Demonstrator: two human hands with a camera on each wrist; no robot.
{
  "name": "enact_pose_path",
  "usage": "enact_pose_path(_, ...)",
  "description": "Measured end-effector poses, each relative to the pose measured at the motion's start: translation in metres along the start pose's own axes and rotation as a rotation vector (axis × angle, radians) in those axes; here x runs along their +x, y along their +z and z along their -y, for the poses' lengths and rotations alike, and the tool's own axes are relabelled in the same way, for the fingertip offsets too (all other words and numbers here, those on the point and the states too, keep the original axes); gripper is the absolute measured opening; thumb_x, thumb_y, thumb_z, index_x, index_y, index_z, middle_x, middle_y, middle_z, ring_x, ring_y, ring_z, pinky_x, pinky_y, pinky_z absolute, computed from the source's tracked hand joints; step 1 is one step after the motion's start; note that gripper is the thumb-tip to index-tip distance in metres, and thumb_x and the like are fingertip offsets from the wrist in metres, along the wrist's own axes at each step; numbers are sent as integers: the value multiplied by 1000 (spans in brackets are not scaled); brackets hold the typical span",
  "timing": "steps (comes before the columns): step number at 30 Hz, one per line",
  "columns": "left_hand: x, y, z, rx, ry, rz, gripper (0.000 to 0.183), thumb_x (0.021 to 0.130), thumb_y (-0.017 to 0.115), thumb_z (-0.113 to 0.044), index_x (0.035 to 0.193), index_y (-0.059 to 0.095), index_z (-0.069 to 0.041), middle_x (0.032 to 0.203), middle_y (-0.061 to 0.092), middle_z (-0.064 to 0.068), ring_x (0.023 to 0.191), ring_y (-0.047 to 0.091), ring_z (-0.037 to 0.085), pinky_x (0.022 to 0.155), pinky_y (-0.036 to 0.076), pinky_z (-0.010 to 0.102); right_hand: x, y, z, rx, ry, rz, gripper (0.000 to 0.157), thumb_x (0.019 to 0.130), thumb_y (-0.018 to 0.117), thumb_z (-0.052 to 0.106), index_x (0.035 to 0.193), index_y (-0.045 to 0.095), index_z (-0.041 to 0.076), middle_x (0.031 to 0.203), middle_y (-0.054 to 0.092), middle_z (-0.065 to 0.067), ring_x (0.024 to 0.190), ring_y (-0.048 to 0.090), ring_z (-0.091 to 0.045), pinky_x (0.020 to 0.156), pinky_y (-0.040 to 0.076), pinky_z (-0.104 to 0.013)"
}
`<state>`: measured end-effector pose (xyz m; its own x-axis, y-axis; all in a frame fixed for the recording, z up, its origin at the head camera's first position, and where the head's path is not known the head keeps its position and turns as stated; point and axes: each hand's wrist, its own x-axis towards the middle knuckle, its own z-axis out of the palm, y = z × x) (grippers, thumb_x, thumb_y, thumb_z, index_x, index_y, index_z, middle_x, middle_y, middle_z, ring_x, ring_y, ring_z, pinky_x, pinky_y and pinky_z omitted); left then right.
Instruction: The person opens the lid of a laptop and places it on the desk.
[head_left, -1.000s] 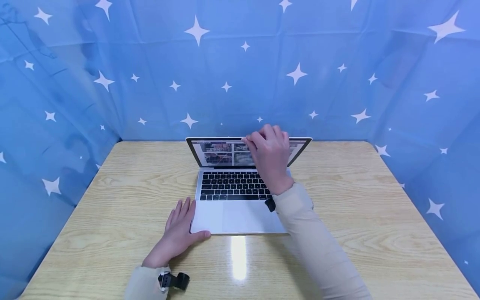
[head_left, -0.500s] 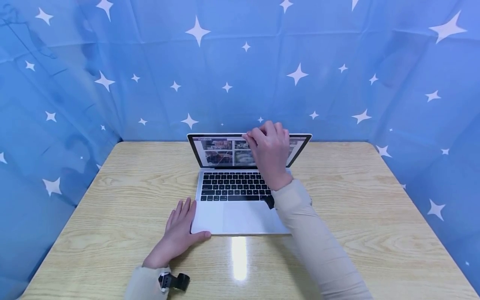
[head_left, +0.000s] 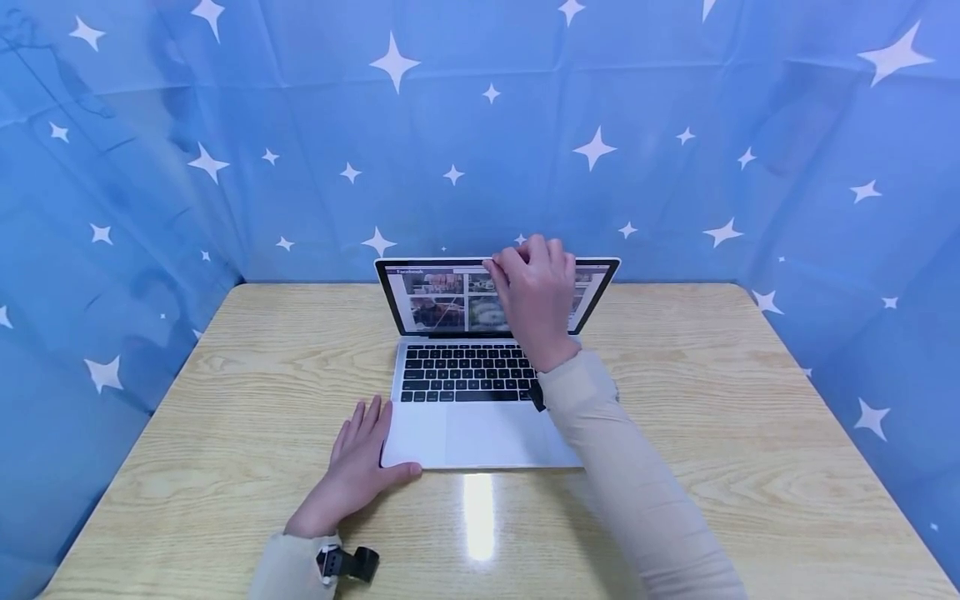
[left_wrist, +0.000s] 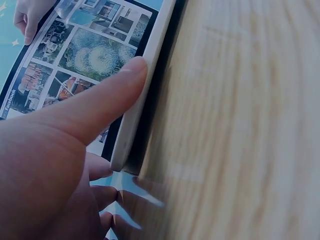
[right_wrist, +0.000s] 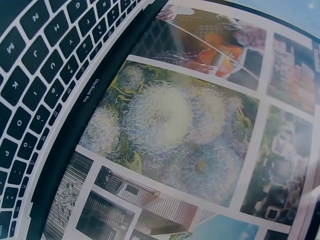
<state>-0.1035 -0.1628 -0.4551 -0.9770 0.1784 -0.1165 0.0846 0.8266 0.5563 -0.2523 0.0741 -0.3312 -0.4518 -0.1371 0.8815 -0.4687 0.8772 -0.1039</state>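
A silver laptop (head_left: pixel 480 437) sits on the table in the head view, its lid (head_left: pixel 435 304) raised with several pictures on the display. My right hand (head_left: pixel 538 296) pinches the lid's top edge, right of its middle, with the forearm crossing the keyboard's right side. My left hand (head_left: pixel 356 467) lies at the laptop's front left corner, fingers straight along the side and thumb along the front edge. In the left wrist view the thumb (left_wrist: pixel 112 95) touches the front edge. The right wrist view shows the keyboard (right_wrist: pixel 37 85) and screen (right_wrist: pixel 165 120) close up.
The laptop stands on a pale wood-grain table (head_left: pixel 247 400) with rounded far corners. A blue curtain (head_left: pixel 315 100) with white stars surrounds the table's back and sides. A dark strap with a small device (head_left: pixel 348 562) is on the left wrist. Light reflects off the tabletop in front.
The right hand and the lid's top edge have moved up and back, so the lid stands wider open and more of the display shows. The left hand and laptop base have stayed in place.
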Motion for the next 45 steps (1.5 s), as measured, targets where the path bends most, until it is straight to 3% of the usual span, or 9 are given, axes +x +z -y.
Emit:
enact_pose_path(9, -3, 0, -1, -2, -10, 8, 104, 69, 62, -61, 143, 14, -5, 148, 3, 17, 133, -6, 34, 104, -2, 52, -6, 4, 3, -46, -20, 6, 20, 88, 55, 28, 81, 65, 12, 86, 52, -7, 76, 44, -26, 66, 38, -41)
enact_pose_path(16, -2, 0, -1, 0, -13, 11, 105, 69, 61, -62, 143, 13, -5, 148, 4, 17, 133, -6, 34, 104, -2, 52, -10, 2, 2, -71, -77, 73, 22, 88, 55, 26, 98, 64, 9, 97, 52, -12, 89, 46, -29, 82, 39, -43)
enact_pose_path(23, -1, -1, -2, 0, -6, 4, 104, 69, 61, -62, 143, 14, -5, 148, 4, 17, 133, -6, 34, 104, -1, 52, -15, 4, -2, -112, -126, 138, 32, 87, 53, 22, 113, 57, 5, 108, 47, -17, 98, 43, -32, 105, 20, -42)
enact_pose_path(31, -1, -1, -2, -5, -8, 10, 104, 69, 61, -62, 143, 14, -6, 148, 4, 16, 133, -6, 34, 104, -2, 51, -16, 6, -6, -147, -163, 173, 37, 87, 46, 15, 122, 52, 3, 112, 45, -19, 101, 41, -34, 106, 17, -45)
enact_pose_path(39, -1, -1, -1, -22, -29, 24, 106, 68, 60, -64, 143, 13, -7, 148, 3, 15, 133, -8, 33, 104, -4, 51, -13, 8, -11, -147, -216, 192, 49, 83, 59, 26, 125, 49, 4, 114, 43, -20, 104, 39, -34, 104, 16, -51)
enact_pose_path(45, -1, -1, -1, -24, -31, 26, 106, 68, 60, -64, 143, 13, -8, 148, 2, 15, 134, -8, 32, 104, -4, 51, -11, 7, -13, -161, -208, 221, 54, 82, 61, 30, 128, 46, 7, 118, 41, -18, 103, 37, -32, 103, 13, -54)
